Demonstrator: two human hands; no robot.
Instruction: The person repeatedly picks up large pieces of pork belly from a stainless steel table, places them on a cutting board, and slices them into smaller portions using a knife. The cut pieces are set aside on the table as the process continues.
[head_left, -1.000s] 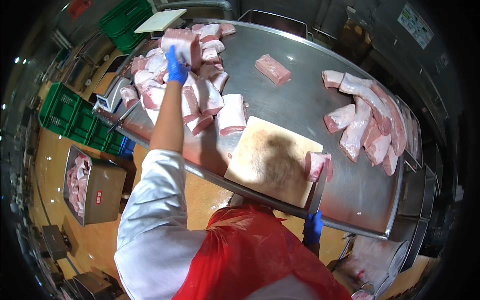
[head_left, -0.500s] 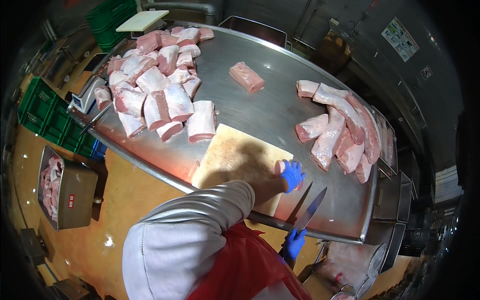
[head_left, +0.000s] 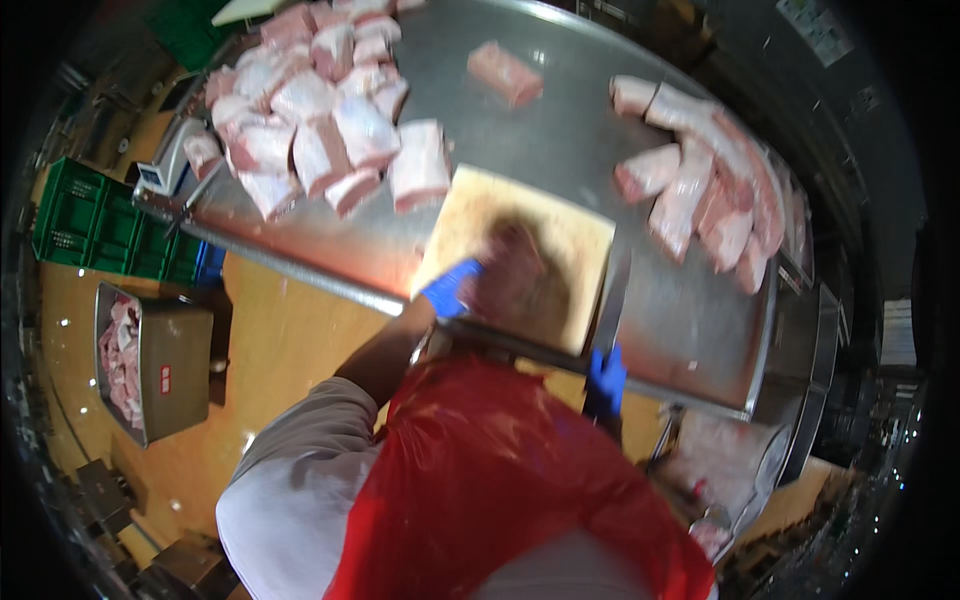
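My left hand (head_left: 453, 288), in a blue glove, grips the near left end of a piece of raw meat (head_left: 508, 275). That piece lies on or just over the pale cutting board (head_left: 582, 232); motion smears it and shadow darkens it, so contact is hard to judge. At the board's right side, my blue-gloved right hand (head_left: 606, 378) is closed round the handle of a long knife (head_left: 613, 300). The blade points away from me, upright in the picture, beside the board's right edge. My fingers cover the handle.
The steel table (head_left: 540, 135) bears a heap of cut meat blocks (head_left: 335, 130) at left, a single block (head_left: 505, 73) at the back and long meat strips (head_left: 715, 165) at right. A scale (head_left: 165, 160), green crates (head_left: 85, 220) and a steel bin (head_left: 180, 365) stand left.
My left hand has moved left across the board, and the meat with it. The knife has swung from slanting right to nearly straight ahead. My view has tilted nearer to my body.
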